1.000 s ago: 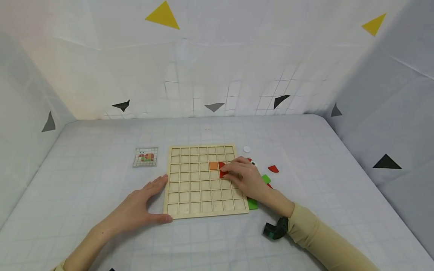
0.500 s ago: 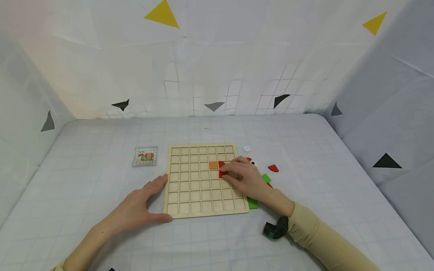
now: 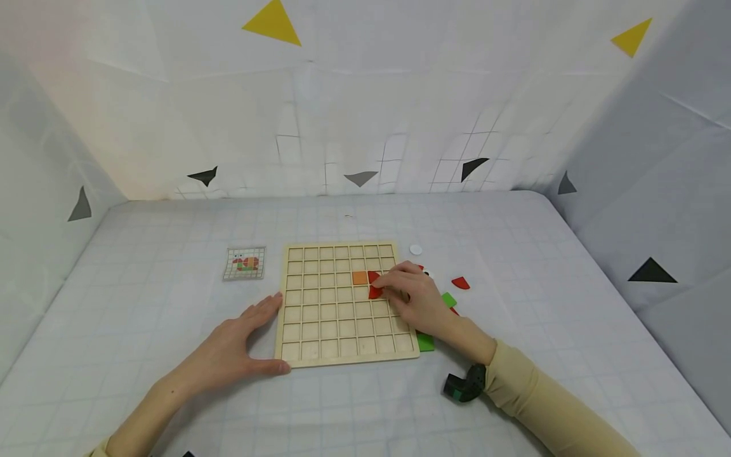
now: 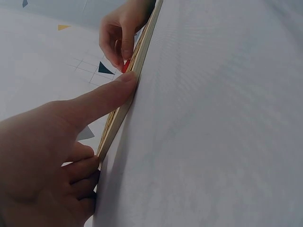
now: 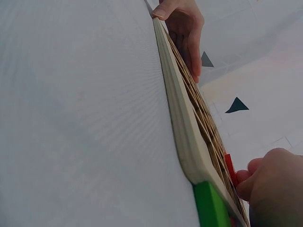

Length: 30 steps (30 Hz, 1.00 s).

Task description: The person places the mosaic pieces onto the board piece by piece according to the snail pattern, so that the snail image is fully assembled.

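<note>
My left hand (image 3: 231, 349) rests at the left side of a wooden grid board (image 3: 320, 330), thumb at the near corner and straight fingers along the edge. Over the board's right part, my right hand (image 3: 417, 297) pinches a red quarter-circle tile (image 3: 374, 292) with thumb and fingertips. In the right wrist view that red tile (image 5: 230, 169) stands out above the grid; fingers partly hide it. Directly behind it lies another red tile (image 3: 374, 276), right of an orange square tile (image 3: 360, 278) set in a cell.
Right of the board lie a white disc (image 3: 415, 250), a loose red quarter-circle (image 3: 460, 283) and green tiles (image 3: 425, 343), some partly hidden by my right hand. A small picture card (image 3: 245, 263) lies left. The black wrist device (image 3: 465, 384) sits by the right sleeve.
My right fingertips shift slightly at the red tile, and its outline shows a little differently. My left hand stays at the board's edge.
</note>
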{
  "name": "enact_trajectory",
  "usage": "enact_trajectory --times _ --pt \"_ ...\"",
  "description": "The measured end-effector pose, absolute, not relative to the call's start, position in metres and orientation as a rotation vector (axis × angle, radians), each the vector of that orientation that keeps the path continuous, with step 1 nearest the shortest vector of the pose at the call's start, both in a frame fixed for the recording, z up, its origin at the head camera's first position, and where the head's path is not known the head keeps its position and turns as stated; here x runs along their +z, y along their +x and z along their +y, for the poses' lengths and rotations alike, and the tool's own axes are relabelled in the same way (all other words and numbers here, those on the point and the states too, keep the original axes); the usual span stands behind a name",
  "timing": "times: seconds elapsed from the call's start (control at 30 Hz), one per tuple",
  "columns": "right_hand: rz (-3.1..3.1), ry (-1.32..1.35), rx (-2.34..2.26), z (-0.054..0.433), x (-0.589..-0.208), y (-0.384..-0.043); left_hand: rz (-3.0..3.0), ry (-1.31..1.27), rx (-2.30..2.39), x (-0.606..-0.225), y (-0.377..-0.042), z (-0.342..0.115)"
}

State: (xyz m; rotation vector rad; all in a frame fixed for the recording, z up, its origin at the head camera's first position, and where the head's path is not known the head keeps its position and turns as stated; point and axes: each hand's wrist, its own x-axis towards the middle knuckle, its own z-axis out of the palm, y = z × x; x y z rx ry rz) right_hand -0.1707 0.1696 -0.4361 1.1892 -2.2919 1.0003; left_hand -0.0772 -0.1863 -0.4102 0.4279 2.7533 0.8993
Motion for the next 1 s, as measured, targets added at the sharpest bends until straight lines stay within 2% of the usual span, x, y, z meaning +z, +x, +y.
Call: enact_trajectory --times 0.57,1.0 --pt "-2.309 1.175 1.009 0.1693 -0.4375 -0.1715 2.750 0.414 0.885 -0.4086 -0.0764 -0.1858" --pt "-2.382 0.946 1.015 0.1706 -0.4353 -0.1694 2.753 0.409 0.877 -0.4078 -0.0762 -0.1855"
